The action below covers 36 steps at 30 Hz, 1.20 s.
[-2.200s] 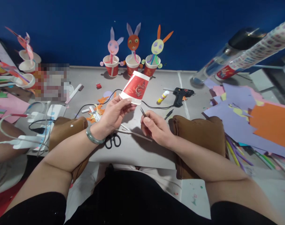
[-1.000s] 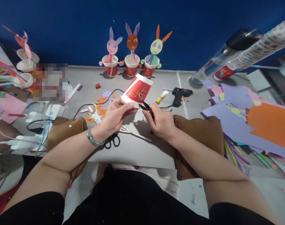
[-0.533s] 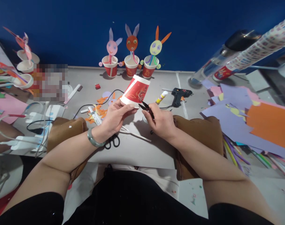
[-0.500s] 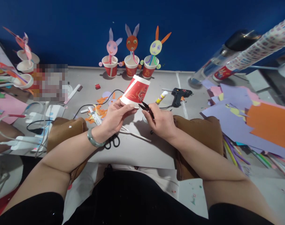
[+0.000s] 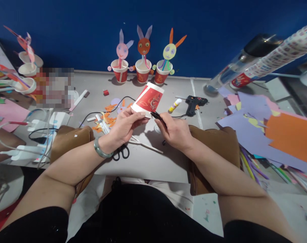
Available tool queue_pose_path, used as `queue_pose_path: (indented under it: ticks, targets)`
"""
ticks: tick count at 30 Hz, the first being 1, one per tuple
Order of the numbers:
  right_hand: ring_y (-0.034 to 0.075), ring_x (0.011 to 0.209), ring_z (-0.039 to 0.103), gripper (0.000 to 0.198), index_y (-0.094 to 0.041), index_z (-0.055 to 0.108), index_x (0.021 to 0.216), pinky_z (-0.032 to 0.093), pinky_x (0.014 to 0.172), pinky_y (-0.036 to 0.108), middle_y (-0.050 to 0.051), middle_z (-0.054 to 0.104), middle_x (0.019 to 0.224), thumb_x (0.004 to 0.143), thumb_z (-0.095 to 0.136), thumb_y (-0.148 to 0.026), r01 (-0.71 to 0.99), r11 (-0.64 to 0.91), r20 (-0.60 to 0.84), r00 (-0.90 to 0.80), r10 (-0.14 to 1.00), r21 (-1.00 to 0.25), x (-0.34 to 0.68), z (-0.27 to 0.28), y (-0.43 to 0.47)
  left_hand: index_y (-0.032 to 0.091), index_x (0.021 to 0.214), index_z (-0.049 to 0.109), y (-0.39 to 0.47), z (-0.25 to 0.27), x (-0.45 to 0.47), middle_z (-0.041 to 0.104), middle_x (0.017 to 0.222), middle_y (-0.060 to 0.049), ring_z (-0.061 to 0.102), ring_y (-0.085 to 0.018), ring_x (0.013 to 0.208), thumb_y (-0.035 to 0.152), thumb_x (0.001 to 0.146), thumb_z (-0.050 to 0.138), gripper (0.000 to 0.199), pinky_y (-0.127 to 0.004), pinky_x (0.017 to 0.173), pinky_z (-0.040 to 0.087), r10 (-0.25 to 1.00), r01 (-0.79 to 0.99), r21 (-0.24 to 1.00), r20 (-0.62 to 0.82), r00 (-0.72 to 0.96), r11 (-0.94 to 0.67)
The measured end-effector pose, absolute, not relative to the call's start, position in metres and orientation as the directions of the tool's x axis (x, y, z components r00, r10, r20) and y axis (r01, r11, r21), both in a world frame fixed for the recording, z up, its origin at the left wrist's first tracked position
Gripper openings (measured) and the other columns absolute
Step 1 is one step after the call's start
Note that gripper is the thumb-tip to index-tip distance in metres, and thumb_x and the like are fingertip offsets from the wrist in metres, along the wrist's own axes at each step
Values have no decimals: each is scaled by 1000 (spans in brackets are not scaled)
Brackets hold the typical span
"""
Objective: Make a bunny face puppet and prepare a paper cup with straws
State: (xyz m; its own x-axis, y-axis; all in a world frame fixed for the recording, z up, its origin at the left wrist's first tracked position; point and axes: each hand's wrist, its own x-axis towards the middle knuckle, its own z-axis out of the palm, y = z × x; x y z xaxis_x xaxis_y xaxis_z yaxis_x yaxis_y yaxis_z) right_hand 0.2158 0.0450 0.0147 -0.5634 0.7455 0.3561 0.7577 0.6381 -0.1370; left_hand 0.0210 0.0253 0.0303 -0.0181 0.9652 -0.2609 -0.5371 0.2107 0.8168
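Note:
My left hand point(image 5: 125, 123) is closed round the rim end of a red and white paper cup point(image 5: 149, 98), tipped with its base up and away from me. My right hand point(image 5: 175, 130) grips black scissors point(image 5: 157, 115), their dark blades closed together at the cup's rim. The handles are hidden in my fingers. Under my left wrist, another pair of black-handled scissors point(image 5: 121, 153) lies on the table near a pale thin stick point(image 5: 150, 147).
Three paper cups with rabbit figures point(image 5: 144, 69) line the blue wall. A glue stick point(image 5: 175, 105) and black glue gun point(image 5: 195, 104) lie to the right, before coloured paper point(image 5: 254, 131). Orange scraps point(image 5: 109, 118), markers and white power strips point(image 5: 45, 141) sit to the left.
The scissor blades, apart at the cup's rim before, have come together. Both hands and the cup appear shifted slightly right, along with the whole view.

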Motion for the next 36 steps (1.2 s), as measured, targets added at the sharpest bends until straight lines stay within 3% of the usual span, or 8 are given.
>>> queue_pose_path:
  ticks: [25, 36]
  targets:
    - [15, 52, 50, 48, -16, 63, 92, 18, 53, 30, 4, 65, 63, 109, 24, -39, 723, 688, 357, -661, 660, 67, 220, 15, 51, 15, 78, 68, 26, 34, 17, 72, 71, -1, 69, -11, 64, 19, 67, 81, 17, -25, 68, 60, 937, -498, 810, -349, 18, 310]
    - [14, 51, 49, 43, -16, 62, 87, 22, 53, 29, 4, 62, 61, 108, 32, -40, 684, 727, 425, -676, 602, 57, 221, 14, 55, 15, 75, 68, 25, 36, 15, 70, 69, 0, 68, -11, 63, 20, 64, 83, 19, -24, 67, 59, 934, -492, 803, -349, 68, 336]
